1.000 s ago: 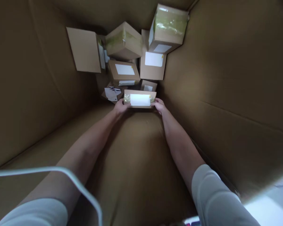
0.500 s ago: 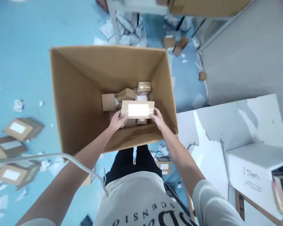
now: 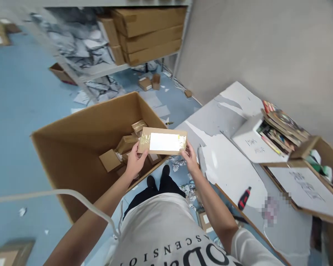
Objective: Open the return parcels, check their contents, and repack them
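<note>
- Box (image 3: 162, 141) now up out of the carton (image 3: 72, 146); a second ago it was down near the bottom of it.
- It's held in front of the chest, overlapping the carton's right-hand rim in view, table (image 3: 220, 162) off to the right.
- Left grip (image 3: 135, 161) clamped on the box's left end, thumb on the near corner. Right grip (image 3: 190, 158) clamped on the right end. Both took it that way in the earlier views too; no regrasp seen.
- White label (image 3: 164, 142) faces up at the wearer, thumbs off most of it. Print too washed out to read. Clear tape shows at both ends.
- View has swung toward the table: red-and-black tool (image 3: 244, 198) and white bin (image 3: 255, 142) now in frame.
- Means, my read: lift is done, box is free of the pile, label side can be checked as held.
- Other boxes (image 3: 110, 160) are down in the carton, neither hand on them.
</note>
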A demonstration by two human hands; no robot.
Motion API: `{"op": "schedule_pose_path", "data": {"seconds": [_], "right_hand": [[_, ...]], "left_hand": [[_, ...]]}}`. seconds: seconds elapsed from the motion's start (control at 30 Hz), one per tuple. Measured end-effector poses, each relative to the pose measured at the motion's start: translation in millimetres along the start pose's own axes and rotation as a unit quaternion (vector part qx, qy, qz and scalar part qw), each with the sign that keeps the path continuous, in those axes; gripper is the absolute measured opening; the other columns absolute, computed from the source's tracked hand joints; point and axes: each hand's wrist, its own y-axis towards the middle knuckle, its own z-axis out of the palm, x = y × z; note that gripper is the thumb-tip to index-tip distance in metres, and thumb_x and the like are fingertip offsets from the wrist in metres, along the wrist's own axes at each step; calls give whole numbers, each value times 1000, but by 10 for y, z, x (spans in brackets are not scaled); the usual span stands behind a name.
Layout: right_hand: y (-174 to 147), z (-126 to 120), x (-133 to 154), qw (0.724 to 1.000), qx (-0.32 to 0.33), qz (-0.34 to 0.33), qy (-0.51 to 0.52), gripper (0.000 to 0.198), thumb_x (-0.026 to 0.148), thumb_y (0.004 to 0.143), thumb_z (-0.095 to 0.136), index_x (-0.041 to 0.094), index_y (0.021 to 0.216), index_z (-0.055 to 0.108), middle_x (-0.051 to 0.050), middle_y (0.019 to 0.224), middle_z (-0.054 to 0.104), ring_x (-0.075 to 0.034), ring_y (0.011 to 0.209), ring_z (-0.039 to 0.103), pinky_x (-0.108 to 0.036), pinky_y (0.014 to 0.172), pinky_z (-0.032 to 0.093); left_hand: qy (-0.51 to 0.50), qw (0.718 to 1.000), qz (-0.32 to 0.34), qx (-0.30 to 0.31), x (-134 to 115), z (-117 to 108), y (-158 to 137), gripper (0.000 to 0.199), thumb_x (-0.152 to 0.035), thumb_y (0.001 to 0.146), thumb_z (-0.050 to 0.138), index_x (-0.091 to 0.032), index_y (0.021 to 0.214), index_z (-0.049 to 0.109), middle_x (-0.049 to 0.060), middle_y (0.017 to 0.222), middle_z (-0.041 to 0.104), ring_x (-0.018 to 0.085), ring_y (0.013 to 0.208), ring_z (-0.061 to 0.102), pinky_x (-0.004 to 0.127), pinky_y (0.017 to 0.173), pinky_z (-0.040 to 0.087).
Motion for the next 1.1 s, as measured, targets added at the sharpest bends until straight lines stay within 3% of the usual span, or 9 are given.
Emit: {"op": "schedule_pose_path", "data": {"seconds": [0.27, 0.57, 0.7, 0.83, 1.1], "right_hand": [[-758, -991, -239, 975, -210, 76, 12, 72, 54, 78, 56, 29, 143, 36, -9, 141, 45, -27, 123, 50, -42, 92, 52], [-1581, -2048, -785, 918, -364, 148, 60, 77, 50, 75, 61, 36, 145, 32, -6, 139, 45, -27, 123, 51, -44, 95, 51], [-1697, -2500, -1070, 914, -352, 173, 100, 83, 49, 72, 65, 38, 146, 30, -6, 137, 44, -27, 124, 49, -43, 95, 51], [-1660, -2865, -1346, 921, -304, 202, 139, 91, 49, 72, 67, 36, 149, 21, -7, 138, 36, -26, 126, 44, -41, 98, 49], [-1399, -3203, -1678, 931, -281, 196, 125, 87, 44, 76, 65, 35, 149, 20, -7, 128, 37, -25, 120, 44, -44, 100, 46]], "left_hand": [[16, 981, 15, 193, -107, 1210, -5, 66, -51, 80, 59, -20, 136, 43, 11, 134, 54, 26, 120, 55, 39, 102, 46], [80, 921, 31, 381, -127, 2774, -321, 65, -48, 81, 59, -23, 139, 41, 9, 131, 58, 27, 119, 56, 41, 103, 44], [101, 898, 13, 427, -64, 3382, -336, 67, -48, 82, 57, -22, 141, 39, 10, 137, 53, 26, 125, 51, 40, 107, 40], [129, 886, 8, 444, -1, 3804, -264, 71, -51, 82, 57, -19, 142, 38, 12, 141, 49, 27, 128, 47, 42, 108, 37], [163, 883, -23, 439, 99, 4148, -149, 73, -52, 83, 56, -21, 145, 33, 11, 142, 47, 27, 126, 49, 41, 106, 39]]}}
